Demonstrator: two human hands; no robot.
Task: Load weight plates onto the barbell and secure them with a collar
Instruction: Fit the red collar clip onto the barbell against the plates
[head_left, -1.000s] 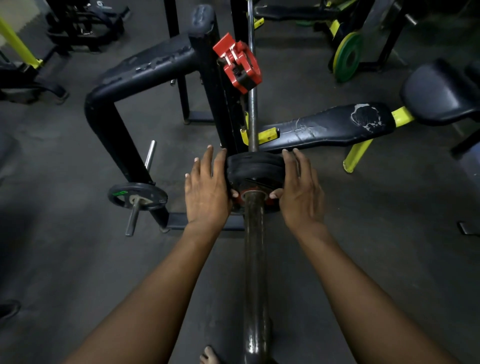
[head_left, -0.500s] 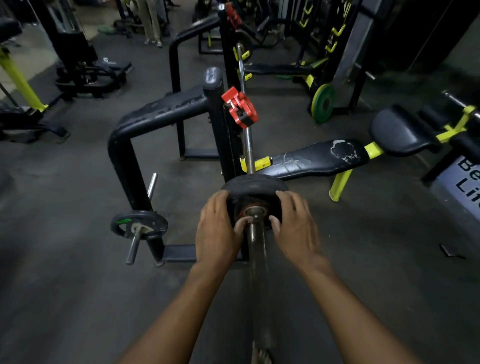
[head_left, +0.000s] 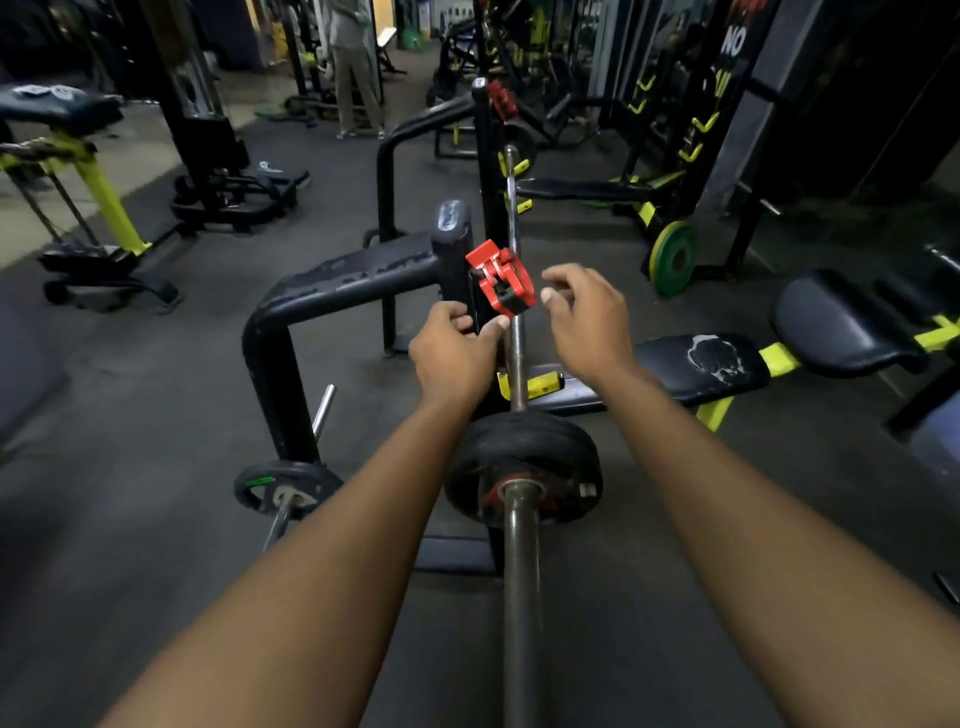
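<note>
Red collar (head_left: 500, 285) now reached for, up the barbell (head_left: 520, 571); left hand (head_left: 453, 349) pinching under it, right hand (head_left: 587, 312) curled loosely beside. Off the seated black plate (head_left: 524, 467) — loading apparently done, securing next.

This is a gym: a steel barbell (head_left: 521, 561) carries black round weight plates (head_left: 524, 467), a padded black bench (head_left: 696, 364) stands right, and black-and-yellow exercise machines (head_left: 93, 208) fill the far floor.
</note>
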